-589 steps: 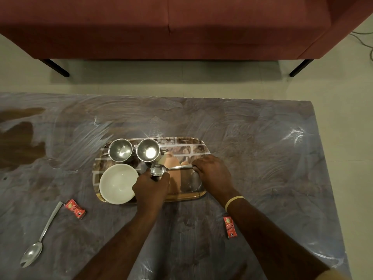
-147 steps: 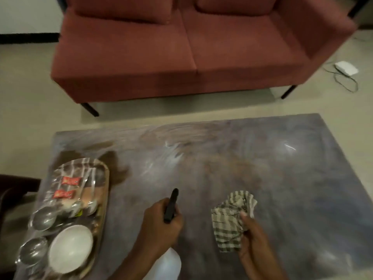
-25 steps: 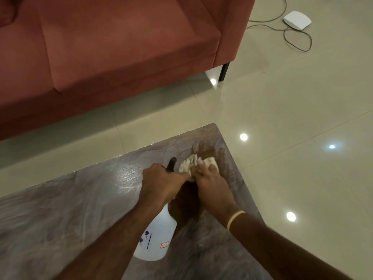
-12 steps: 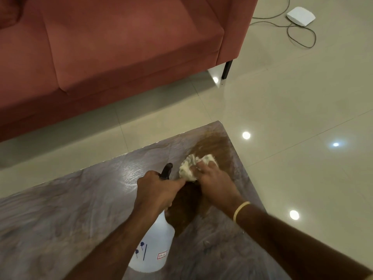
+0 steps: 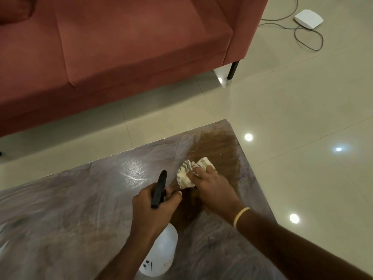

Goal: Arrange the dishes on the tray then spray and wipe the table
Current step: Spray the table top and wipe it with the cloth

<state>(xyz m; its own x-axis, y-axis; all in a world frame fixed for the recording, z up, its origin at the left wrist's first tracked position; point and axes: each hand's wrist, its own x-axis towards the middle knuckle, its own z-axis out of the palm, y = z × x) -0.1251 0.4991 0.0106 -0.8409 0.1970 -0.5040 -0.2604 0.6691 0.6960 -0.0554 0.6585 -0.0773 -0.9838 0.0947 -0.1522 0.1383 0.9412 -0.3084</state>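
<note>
Pressing a crumpled checked cloth (image 5: 188, 174) onto the glossy streaked table (image 5: 80, 209), right-hand fingers (image 5: 201, 170) lie straight; left hand (image 5: 153, 209) grips a white plastic spray bottle (image 5: 159, 257).

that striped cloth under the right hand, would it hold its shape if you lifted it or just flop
Probably flop: the cloth lies bunched in soft folds under the right hand, so it looks limp. It likely slides easily when pushed, since the table beside it shines smooth and streaked. It seems light, though how damp it is cannot be told.
</note>
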